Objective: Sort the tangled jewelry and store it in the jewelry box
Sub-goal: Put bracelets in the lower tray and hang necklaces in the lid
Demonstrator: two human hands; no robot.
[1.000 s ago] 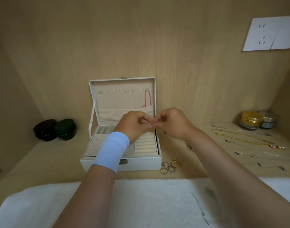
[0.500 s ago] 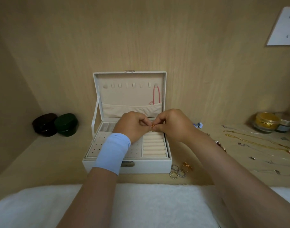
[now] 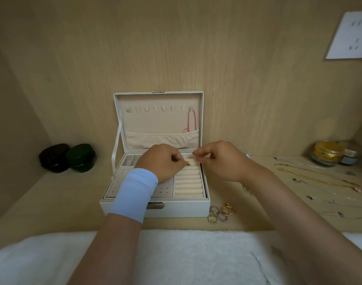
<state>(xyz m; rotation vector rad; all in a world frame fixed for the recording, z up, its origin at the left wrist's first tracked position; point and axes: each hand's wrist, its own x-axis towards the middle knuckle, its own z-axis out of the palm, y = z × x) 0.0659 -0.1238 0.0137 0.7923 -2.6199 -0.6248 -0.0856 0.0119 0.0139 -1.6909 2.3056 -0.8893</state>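
- The left hand (image 3: 163, 161) hangs over the back of the open jewelry box (image 3: 155, 211), knuckles up and fingers curled down. Its fingertips pinch a small gold piece (image 3: 188, 163) just above the ring rolls (image 3: 188, 182). A pale blue wristband (image 3: 135, 194) covers that wrist.
- The right hand (image 3: 219, 159) sits beside it at the same height, apart from the left hand. Its thumb and forefinger are pressed tip to tip and point left toward the gold piece. I cannot tell whether anything is held between them.
- Both forearms reach in from the lower edge, over a white towel (image 3: 176, 256).
- No brand, label or writing can be read on the box or on anything else. The white wall socket (image 3: 352, 36) at the upper right shows only its slots.
- The box stands on the wooden shelf (image 3: 52, 198) with its long side running left to right. Its lid is upright at the back and its latch faces the person.
- The ring rolls lie left to right, stacked front to back in the right compartment.
- The gold piece is too small to show which way it points.
- A pink cord (image 3: 191, 122) hangs straight down from the rightmost hook in the lid into the fabric pocket.
- A cluster of rings (image 3: 219, 213) lies just beside the box's front right corner.
- Thin chains (image 3: 320, 175) are stretched out on the right, slanting from back left to front right.
- 2 jars (image 3: 327, 153) stand behind the chains.
- 2 dark cases (image 3: 67, 158), 1 black and 1 green, touch each other at the left.
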